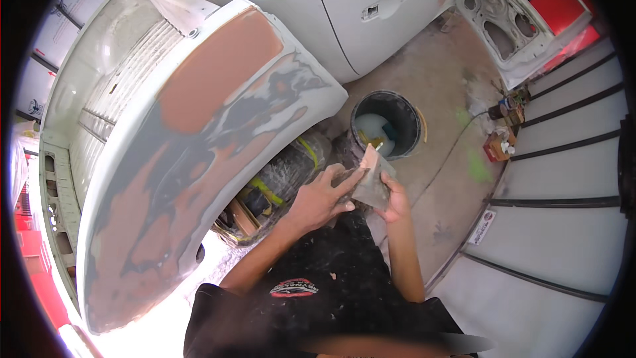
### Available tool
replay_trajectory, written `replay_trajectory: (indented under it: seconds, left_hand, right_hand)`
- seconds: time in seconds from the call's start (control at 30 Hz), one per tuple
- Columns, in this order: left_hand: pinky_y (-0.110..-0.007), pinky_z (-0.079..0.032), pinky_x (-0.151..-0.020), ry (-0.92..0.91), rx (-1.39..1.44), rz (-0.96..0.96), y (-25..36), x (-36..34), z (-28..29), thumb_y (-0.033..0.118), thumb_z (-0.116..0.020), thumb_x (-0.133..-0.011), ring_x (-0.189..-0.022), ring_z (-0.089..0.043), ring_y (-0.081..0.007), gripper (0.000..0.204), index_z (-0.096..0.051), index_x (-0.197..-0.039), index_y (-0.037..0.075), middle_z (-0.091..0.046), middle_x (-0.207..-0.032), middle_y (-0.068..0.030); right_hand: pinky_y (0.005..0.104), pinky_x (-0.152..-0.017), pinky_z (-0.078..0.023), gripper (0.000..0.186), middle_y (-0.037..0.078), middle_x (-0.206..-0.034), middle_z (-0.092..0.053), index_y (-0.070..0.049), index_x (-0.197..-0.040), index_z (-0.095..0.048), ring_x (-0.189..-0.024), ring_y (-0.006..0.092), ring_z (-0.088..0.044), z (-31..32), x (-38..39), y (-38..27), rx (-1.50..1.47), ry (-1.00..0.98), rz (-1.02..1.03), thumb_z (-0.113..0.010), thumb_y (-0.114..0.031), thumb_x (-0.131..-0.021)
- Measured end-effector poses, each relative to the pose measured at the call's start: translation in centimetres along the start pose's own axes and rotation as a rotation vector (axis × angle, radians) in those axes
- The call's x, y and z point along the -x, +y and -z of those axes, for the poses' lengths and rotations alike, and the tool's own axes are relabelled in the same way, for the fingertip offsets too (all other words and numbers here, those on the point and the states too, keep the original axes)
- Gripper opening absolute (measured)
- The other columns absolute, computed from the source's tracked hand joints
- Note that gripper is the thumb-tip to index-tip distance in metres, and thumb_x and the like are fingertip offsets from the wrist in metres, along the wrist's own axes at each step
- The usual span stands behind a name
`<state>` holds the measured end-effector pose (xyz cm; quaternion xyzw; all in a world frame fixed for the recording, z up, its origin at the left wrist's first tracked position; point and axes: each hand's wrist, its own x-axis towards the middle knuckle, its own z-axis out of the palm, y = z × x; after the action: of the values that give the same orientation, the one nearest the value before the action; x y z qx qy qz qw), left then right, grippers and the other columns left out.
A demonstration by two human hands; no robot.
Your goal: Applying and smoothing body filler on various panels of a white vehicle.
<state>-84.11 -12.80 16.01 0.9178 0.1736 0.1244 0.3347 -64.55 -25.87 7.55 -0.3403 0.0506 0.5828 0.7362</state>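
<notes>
Sandpaper sheet (372,179) between both hands

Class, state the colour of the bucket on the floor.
The bucket is black, seen best in the head view.

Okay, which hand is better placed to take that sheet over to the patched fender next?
Probably the left. Both hands grip the folded sanding sheet, but the left hand sits on the side facing the fender, while the right hand is on the far side, nearer the black bucket.
</notes>
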Motion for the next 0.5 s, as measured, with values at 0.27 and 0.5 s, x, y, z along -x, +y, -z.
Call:
replay_trajectory:
  seconds: [0.27, 0.5]
  left_hand:
    - [-0.040, -0.050, -0.092, 0.073, 0.878, 0.844, 0.1, -2.8, -12.9, 0.052, -0.033, -0.106, -0.098, -0.066, -0.0247, 0.060, -0.056, -0.127, 0.001, -0.064, -0.118, -0.0125]
    - [-0.050, -0.048, -0.104, 0.197, 2.181, 0.731, 5.6, -12.9, -14.6, 0.036, -0.038, -0.106, -0.118, -0.060, -0.0300, 0.044, -0.051, -0.136, 0.005, -0.060, -0.129, -0.0165]
  right_hand:
    - [0.0424, -0.106, -0.045, 0.036, 0.013, -0.129, -0.063, -0.001, -0.134, -0.056, -0.120, 0.0255, -0.061, -3.3, 2.4, -10.6, 0.476, -0.224, 0.563, -0.055, -0.016, -0.101]
    - [0.0494, -0.106, -0.040, 0.057, 0.012, -0.128, -0.057, -0.020, -0.127, -0.068, -0.123, 0.0363, -0.053, -0.9, 7.0, -15.3, 1.691, -0.507, 0.951, -0.064, 0.004, -0.076]
